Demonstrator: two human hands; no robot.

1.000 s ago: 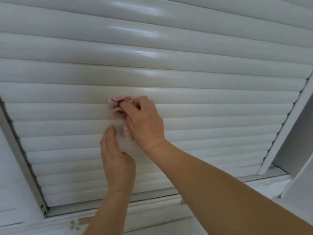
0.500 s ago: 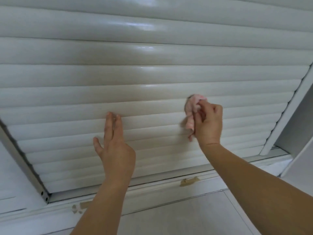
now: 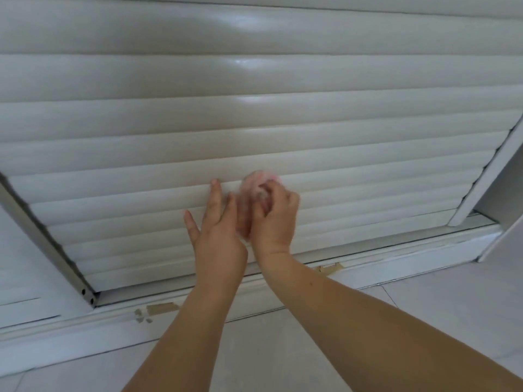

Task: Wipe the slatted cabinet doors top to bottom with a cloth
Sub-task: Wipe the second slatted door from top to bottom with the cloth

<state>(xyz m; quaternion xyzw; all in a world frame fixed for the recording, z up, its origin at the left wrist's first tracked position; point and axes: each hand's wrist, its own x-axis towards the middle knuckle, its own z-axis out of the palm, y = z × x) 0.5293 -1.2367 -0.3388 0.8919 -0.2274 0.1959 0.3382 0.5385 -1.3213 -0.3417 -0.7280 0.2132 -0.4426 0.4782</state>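
Slatted cabinet door (image 3: pixel 283 131): glossy off-white, horizontal slats, shut in its frame, seen from above. Cloth (image 3: pixel 256 183): pink, bunched, motion-blurred, pressed against a lower-middle slat, gripped by the right hand (image 3: pixel 276 219).

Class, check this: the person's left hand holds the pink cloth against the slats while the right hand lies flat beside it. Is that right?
Not quite: the hands are swapped. In the head view the right hand holds the pink cloth against the slats, while the left hand lies flat beside it.
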